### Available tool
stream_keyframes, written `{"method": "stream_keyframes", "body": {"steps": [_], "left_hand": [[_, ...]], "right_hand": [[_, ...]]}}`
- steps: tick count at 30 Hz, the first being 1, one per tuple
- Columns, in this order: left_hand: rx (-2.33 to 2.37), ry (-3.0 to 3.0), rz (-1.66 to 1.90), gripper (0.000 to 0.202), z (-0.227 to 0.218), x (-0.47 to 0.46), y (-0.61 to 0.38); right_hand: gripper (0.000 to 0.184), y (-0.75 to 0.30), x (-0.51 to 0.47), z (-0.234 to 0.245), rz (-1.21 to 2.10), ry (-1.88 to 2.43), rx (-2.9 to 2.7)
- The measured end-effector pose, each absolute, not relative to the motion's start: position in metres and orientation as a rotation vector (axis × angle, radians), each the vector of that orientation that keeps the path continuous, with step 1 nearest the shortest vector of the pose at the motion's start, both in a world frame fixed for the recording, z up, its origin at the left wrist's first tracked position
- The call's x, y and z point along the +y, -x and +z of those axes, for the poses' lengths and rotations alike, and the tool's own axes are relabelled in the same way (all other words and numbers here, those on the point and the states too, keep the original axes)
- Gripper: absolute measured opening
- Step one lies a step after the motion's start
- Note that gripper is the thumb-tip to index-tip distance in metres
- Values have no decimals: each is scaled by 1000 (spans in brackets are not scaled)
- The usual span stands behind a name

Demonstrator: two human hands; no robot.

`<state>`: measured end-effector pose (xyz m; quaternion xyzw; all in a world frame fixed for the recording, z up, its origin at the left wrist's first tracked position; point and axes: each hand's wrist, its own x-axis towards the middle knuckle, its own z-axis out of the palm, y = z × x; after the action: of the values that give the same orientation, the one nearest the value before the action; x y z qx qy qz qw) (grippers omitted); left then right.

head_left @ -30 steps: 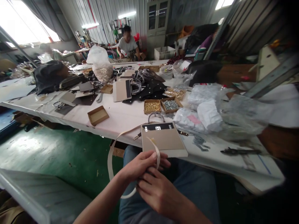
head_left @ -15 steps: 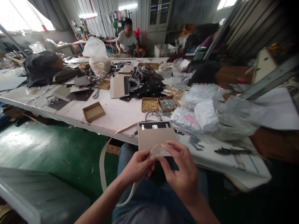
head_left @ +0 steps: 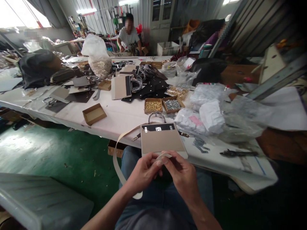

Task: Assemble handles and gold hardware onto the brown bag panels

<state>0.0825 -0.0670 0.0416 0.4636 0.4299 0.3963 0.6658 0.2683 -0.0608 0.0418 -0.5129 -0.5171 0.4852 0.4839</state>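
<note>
Between my hands is one end of a long beige strap (head_left: pixel 116 161). My left hand (head_left: pixel 146 168) pinches it from the left, and my right hand (head_left: pixel 180 167) grips it from the right with fingers closed. The rest of the strap loops down on the left and back up toward the table. Just beyond my hands a beige flat bag panel (head_left: pixel 161 141) lies at the table edge, with a dark band and white metal-like plates along its far side. A wrapped ring handle (head_left: pixel 156 117) rises behind it, and a small buckled tab (head_left: pixel 184 134) sticks out at its right.
Two small boxes, one of gold pieces (head_left: pixel 153 105) and one of silver pieces (head_left: pixel 173 104), stand behind the panel. An open cardboard box (head_left: pixel 94 114) sits left. Plastic bags (head_left: pixel 208 118) and a black tool (head_left: pixel 237 153) lie right. A co-worker (head_left: pixel 129 36) sits across the table.
My right hand has moved in and closed on the strap end, where its fingers were spread before. The strap's hanging loop has shifted right, and the view has tilted slightly.
</note>
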Motion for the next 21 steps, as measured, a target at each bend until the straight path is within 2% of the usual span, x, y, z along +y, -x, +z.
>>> {"method": "stream_keyframes", "body": {"steps": [3, 6, 8, 11, 16, 19, 21], "left_hand": [[992, -1066, 957, 62, 40, -67, -87], [1025, -1128, 991, 68, 45, -66, -89], [1050, -1191, 1004, 64, 51, -65, -87], [1071, -1327, 1008, 44, 61, -61, -85], [1091, -1399, 1089, 40, 63, -53, -80], [1087, -1390, 1063, 38, 58, -50, -78], [1148, -1437, 987, 38, 54, -48, -75]], "right_hand": [[28, -266, -62, 45, 1292, 1212, -1236], [39, -264, -62, 46, 1302, 1226, -1219], [47, -263, -61, 45, 1288, 1262, -1221], [53, -263, -56, 44, 1264, 1295, -1251], [60, -270, -42, 38, 1278, 1295, -1415], [54, -279, -34, 31, 1244, 1362, -1490], [50, -286, -30, 30, 1065, 1438, -1462]]}}
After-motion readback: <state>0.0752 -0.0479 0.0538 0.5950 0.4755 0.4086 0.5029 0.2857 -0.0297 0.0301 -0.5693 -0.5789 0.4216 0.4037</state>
